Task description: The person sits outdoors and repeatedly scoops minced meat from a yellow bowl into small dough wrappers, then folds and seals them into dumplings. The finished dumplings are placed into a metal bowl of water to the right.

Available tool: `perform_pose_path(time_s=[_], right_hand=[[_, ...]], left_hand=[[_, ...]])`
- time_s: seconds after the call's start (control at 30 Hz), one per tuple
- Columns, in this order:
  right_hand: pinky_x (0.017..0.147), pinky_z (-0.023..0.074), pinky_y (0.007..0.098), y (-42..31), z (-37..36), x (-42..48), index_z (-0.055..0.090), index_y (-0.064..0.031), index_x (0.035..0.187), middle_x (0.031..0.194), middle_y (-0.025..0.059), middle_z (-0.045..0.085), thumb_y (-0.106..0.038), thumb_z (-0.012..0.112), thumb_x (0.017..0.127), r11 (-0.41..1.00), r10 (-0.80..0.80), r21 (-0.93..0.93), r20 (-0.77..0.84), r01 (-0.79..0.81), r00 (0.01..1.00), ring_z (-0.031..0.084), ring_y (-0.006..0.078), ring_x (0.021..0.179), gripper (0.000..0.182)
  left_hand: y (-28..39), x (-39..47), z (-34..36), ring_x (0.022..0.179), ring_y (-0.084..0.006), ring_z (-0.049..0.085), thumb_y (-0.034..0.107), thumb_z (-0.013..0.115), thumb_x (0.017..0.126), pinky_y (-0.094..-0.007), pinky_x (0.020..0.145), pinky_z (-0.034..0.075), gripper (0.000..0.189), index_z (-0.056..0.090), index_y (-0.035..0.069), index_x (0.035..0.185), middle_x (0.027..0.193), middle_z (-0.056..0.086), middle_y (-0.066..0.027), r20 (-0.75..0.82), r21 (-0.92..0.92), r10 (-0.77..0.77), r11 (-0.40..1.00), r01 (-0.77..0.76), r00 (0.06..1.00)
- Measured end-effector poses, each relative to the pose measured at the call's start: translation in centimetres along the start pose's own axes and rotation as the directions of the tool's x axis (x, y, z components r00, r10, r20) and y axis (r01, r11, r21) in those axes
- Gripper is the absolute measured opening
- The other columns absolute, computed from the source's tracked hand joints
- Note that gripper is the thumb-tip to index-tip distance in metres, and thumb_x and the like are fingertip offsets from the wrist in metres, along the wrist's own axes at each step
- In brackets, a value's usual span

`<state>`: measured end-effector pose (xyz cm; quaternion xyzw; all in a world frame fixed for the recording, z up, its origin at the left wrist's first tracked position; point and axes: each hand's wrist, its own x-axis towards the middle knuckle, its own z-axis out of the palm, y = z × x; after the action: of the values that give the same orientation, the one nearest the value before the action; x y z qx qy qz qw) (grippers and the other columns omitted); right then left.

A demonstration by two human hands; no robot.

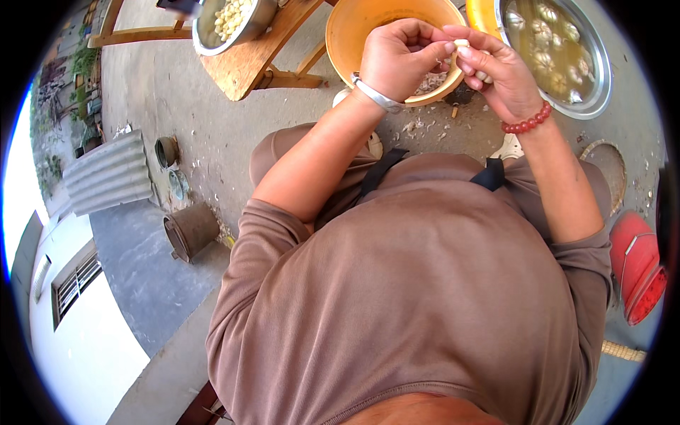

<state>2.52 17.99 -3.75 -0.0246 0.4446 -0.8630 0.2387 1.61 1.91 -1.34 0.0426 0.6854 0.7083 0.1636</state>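
Above the near rim of an orange plastic basin point(340, 48), my two hands meet at a pale garlic clove point(461, 42). My left hand point(396, 61), with a silver bangle at the wrist, pinches the clove's left end between thumb and forefinger. Thumb and fingers of my right hand point(504, 79), which wears a red bead bracelet, hold its other end. More pale cloves point(482, 76) are tucked in my right fingers. Papery garlic skins point(431, 82) lie in the basin, partly hidden by my hands. To the right, garlic bulbs point(543, 32) sit in cloudy water inside a metal basin point(600, 101).
Peeled cloves point(232, 18) fill part of a steel bowl point(212, 51) on a wooden stool point(239, 77). Garlic scraps point(417, 126) litter the concrete floor. A red bucket point(632, 260) and a woven tray point(611, 164) are at right; a brown bucket point(199, 228) and corrugated sheet point(109, 172) are left.
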Motion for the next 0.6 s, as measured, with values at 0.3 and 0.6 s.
perform_pose_path(time_s=[0.3, 0.6], right_hand=[[0.05, 0.0337, 0.015, 0.2, 0.0, 0.0, 0.056, -0.0046, 0.098, 0.071, -0.0044, 0.05, -0.008, 0.054, 0.078, 0.999, -0.017, 0.033, -0.124, 0.021, 0.992, 0.042, 0.0022, 0.061, 0.021], [0.049, 0.0334, 0.0151, -0.2, -0.3, 0.2, 0.055, -0.0054, 0.095, 0.071, -0.0039, 0.049, -0.009, 0.057, 0.076, 0.994, -0.025, 0.106, -0.136, 0.039, 0.99, 0.044, 0.0025, 0.06, 0.019]], left_hand=[[0.1, -0.1, 0.0, 0.059, -0.0095, 0.055, 0.006, 0.056, 0.077, -0.0179, 0.054, 0.046, 0.012, 0.051, -0.004, 0.083, 0.071, 0.055, -0.0047, -0.007, 0.025, 0.024, 0.999, -0.024, 1.0], [0.7, 0.6, -1.6, 0.066, -0.0103, 0.056, 0.005, 0.06, 0.066, -0.0233, 0.06, 0.047, 0.018, 0.054, -0.001, 0.082, 0.077, 0.057, -0.006, -0.126, 0.549, 0.168, 0.833, -0.072, 0.978]])
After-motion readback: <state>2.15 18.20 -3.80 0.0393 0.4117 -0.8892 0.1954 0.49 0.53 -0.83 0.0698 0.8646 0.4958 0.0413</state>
